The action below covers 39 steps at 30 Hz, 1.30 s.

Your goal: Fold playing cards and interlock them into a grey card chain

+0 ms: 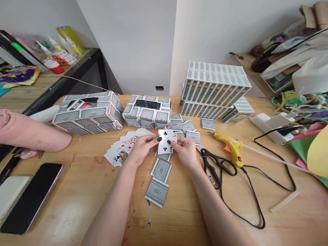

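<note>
Between my two hands I hold playing cards (165, 142), face toward me, with club pips and the corner marks 3 and 2 showing. My left hand (144, 149) pinches the left edge with the thumb on the face. My right hand (185, 150) pinches the right edge the same way. A fan of face-up playing cards (114, 152) lies beside my left hand. Below the held cards are several folded cards (156, 192) with patterned backs up. More folded cards (192, 137) lie behind my right hand. Two boxes covered in folded cards, a small one (147, 111) and a longer one (89, 112), stand behind.
Black scissors (217, 164) and a yellow glue gun (230, 147) with its cord lie to the right. Stacked card packs (215, 89) stand by the wall. A phone (32, 198) and a pink roll (33, 131) are at left. A white power strip (273, 128) sits at right.
</note>
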### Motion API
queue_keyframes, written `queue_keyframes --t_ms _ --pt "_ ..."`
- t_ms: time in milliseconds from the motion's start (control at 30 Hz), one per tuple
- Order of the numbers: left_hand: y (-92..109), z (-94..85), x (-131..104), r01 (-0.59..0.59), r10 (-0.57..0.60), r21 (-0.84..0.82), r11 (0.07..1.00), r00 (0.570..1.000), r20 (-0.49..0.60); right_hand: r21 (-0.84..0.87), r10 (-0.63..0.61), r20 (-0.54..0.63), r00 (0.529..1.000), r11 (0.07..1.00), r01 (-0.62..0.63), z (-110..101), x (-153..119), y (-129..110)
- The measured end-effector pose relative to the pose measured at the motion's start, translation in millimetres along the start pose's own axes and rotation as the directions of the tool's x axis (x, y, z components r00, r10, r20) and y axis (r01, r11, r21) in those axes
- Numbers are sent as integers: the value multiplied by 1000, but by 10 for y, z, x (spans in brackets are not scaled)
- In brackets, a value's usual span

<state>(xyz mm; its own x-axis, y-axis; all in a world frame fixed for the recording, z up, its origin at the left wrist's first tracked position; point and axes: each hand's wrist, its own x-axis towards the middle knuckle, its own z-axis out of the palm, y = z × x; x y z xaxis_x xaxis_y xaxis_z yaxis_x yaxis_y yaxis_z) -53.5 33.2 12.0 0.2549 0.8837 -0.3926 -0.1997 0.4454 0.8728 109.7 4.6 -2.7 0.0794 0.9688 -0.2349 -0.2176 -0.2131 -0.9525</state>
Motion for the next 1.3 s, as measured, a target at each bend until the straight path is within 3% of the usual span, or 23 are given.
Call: queue_keyframes --t_ms 1067,1300 --pt "-23 182 -24 -116 143 126 985 960 -239 14 8 45 999 1000 -9 -2 -7 -45" --pt "-100 160 15 -202 294 344 917 925 -240 -29 -6 61 998 1000 7 -2 0 -22"
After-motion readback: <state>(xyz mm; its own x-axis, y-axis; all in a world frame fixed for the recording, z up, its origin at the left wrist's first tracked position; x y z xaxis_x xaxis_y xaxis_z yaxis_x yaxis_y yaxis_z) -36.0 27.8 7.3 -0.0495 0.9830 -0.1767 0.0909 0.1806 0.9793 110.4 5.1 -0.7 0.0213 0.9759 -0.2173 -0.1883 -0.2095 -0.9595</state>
